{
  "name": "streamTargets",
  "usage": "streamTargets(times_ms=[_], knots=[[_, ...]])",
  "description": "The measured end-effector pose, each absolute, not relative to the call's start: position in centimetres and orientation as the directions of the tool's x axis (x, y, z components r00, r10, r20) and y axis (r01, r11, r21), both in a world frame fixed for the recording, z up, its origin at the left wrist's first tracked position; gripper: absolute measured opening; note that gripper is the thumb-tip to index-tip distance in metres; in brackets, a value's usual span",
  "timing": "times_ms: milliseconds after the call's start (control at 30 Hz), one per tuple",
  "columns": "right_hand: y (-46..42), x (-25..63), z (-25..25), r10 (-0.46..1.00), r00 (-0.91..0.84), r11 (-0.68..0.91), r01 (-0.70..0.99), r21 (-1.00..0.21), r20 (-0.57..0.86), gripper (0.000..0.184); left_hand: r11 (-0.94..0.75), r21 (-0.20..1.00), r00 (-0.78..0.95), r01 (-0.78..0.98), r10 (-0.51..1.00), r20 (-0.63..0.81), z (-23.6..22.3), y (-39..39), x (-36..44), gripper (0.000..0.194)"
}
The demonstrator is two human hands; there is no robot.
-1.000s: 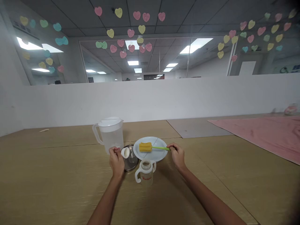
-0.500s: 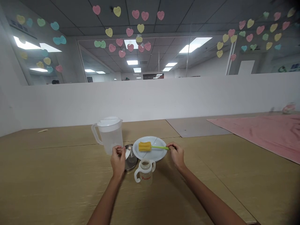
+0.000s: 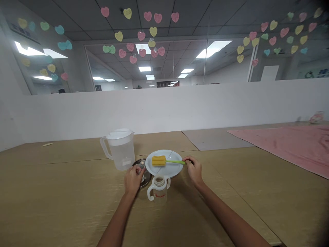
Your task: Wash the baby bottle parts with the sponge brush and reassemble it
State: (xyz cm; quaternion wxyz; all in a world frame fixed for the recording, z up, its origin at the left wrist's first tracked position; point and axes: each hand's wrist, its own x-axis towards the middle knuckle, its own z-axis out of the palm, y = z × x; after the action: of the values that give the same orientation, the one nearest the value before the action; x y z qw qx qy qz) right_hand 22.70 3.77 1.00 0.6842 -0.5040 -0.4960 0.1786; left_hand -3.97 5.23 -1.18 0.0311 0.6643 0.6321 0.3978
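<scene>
While two hands work above the worktop (image 3: 64,199), everything sits around one white plate (image 3: 164,153):
- one yellow-sponge bottle brush (image 3: 158,160) on the plate, its green handle clamped in the right hand (image 3: 194,171)'s grip
- left hand (image 3: 133,180) curled against one round steel lid (image 3: 146,176), just left of the plate; its grip's contents cannot be told
- one clear plastic pitcher (image 3: 120,154) beyond that lid, left of the plate
- one two-handled baby bottle (image 3: 158,193) just in front of the plate, its red script label unreadable

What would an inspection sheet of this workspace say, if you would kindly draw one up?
Surface: tan table, seams visible.
Things: sponge bottle brush lying on a white plate; two-handled baby bottle; round metal lid; plastic pitcher.
Clutter: pink cloth at far right; small wooden stick at far left.
Hands: right hand pinches the brush's green handle; left hand is over the lid, grip unclear.
Cables: nothing seen.
Surroundings: white partition; hanging paper hearts.
</scene>
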Motion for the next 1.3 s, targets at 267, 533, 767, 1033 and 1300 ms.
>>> streamTargets(times_ms=[267, 533, 767, 1033, 1300], knots=[[3.75, 22.63, 1.02, 0.739, 0.447, 0.433, 0.258, -0.864, 0.504, 0.020, -0.195, 0.492, -0.058, 0.848, 0.890, 0.453, -1.04, 4.99, -3.82, 0.009], [3.76, 22.64, 0.94, 0.741, 0.447, 0.425, 0.267, -0.865, 0.501, 0.021, -0.193, 0.511, -0.077, 0.838, 0.885, 0.460, -1.02, 4.99, -3.69, 0.015], [3.61, 22.59, 1.18, 0.743, 0.450, 0.422, 0.259, -0.869, 0.495, 0.020, -0.212, 0.484, -0.043, 0.849, 0.885, 0.463, -1.01, 4.95, -3.57, 0.021], [3.73, 22.70, 0.96, 0.739, 0.442, 0.429, 0.273, -0.861, 0.508, 0.021, -0.208, 0.424, -0.015, 0.881, 0.885, 0.466, -1.28, 5.14, -3.71, 0.013], [3.66, 22.58, 1.07, 0.733, 0.453, 0.428, 0.273, -0.861, 0.508, 0.020, -0.239, 0.575, -0.106, 0.782, 0.859, 0.501, -0.85, 5.03, -3.95, 0.024]])
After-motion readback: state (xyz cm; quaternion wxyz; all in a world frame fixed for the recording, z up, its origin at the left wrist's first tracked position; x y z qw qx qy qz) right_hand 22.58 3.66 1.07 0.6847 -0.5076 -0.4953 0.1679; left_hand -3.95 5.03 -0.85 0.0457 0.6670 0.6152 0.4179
